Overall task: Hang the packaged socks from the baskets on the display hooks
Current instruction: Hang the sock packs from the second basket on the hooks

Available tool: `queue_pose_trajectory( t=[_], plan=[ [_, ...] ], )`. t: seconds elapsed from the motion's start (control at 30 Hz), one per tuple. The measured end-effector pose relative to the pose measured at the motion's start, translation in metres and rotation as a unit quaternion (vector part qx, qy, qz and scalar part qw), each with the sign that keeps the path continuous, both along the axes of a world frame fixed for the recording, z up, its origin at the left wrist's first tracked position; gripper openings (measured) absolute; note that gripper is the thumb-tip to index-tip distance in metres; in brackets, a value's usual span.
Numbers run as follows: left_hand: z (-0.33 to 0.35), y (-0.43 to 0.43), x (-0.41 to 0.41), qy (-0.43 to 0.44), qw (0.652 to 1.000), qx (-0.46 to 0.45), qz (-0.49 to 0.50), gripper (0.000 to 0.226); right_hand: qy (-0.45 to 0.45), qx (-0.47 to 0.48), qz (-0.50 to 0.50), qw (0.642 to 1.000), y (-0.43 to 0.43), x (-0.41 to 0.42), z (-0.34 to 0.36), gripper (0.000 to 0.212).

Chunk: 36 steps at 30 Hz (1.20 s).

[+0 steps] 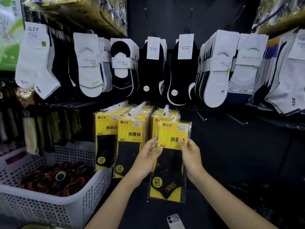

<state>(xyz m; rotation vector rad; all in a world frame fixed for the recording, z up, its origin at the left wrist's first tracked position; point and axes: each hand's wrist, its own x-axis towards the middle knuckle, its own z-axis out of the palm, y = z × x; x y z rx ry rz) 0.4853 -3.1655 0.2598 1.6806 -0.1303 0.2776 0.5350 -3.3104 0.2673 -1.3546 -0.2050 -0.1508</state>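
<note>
The sock package [171,162], a yellow card with a black sock under clear film, is held up between both hands, in front of the third stack of the same packages.

Far to the left of the fingers, and lower, stands the white perforated basket [41,209] with dark and red socks inside. Just left of the fingers hang two full rows of yellow packages [130,146].

The left hand [146,156] pinches the left edge of the package, with the thumb on the front and the other fingers behind. The right hand [189,154] pinches the right edge in the same way.

Above the fingertips, the plastic hanger [173,119] of the package is just beside the white tip of the display hook [165,109], and it seems not yet on it. So the step in hand is the hanging itself. The next move probably needs a small lift and careful guiding of the hanger over the tip.

To the right of the fingers, bare hooks [236,119] stick out from the dark wall panel. Above the fingers hang many white and black socks, and below the wrists lies a phone [175,221].
</note>
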Motion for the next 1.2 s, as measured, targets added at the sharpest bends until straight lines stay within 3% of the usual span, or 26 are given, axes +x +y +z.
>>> queue_pose_trajectory(
  t=[0.3,0.63,0.87,0.97,1.13,1.2],
  plan=[
    [0.008,-0.001,0.020,0.007,0.998,-0.018,0.067,0.059,-0.027,-0.101,-0.052,0.993,0.020,0.028,0.018,0.010],
    [-0.013,-0.002,0.046,0.016,0.994,-0.004,0.108,0.066,0.099,-0.085,-0.045,0.990,0.021,0.052,-0.001,0.021],
    [-0.079,-0.016,0.026,0.048,0.992,0.026,0.110,0.059,0.202,-0.129,0.010,0.971,-0.053,0.031,-0.066,0.014],
    [-0.123,-0.033,0.008,0.084,0.993,0.022,0.075,0.054,0.236,-0.240,0.051,0.940,-0.111,0.009,-0.115,0.024],
    [-0.200,-0.081,-0.019,0.191,0.981,0.015,0.007,0.044,0.324,-0.426,0.063,0.842,-0.200,-0.037,-0.203,0.052],
    [-0.230,-0.104,-0.031,0.241,0.970,0.024,-0.022,0.041,0.349,-0.448,0.070,0.821,-0.222,-0.055,-0.231,0.055]
  ],
)
